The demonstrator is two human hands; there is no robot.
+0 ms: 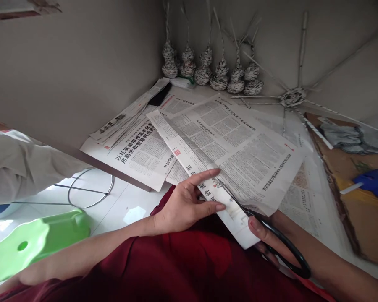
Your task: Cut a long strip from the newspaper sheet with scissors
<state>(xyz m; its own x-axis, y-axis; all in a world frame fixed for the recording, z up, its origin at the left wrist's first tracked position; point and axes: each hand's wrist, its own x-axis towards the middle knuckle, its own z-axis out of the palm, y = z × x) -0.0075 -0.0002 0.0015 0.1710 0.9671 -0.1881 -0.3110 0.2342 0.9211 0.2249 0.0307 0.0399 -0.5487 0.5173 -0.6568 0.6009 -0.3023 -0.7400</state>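
Observation:
My right hand [266,237] grips a pair of black-handled scissors [244,207], thumb and fingers in the handle loops. The scissors' blades lie along a cut line in a sheet of newspaper [233,138]. On the near side of the blades is a long narrow newspaper strip [237,224], slanting from upper left down towards my lap. My left hand [179,205] pinches this strip between thumb and fingers, with the index finger stretched along the cut just ahead of the blade tips. Part of my right hand is hidden under the paper and handles.
More newspaper sheets [135,149] and a stack of cut strips [126,113] lie beneath. Several woven paper gourds [203,67] line the wall. A spoked paper weave [292,97] leans at right by cardboard [349,218]. A green stool [59,230] and another person's sleeve [28,167] are at left.

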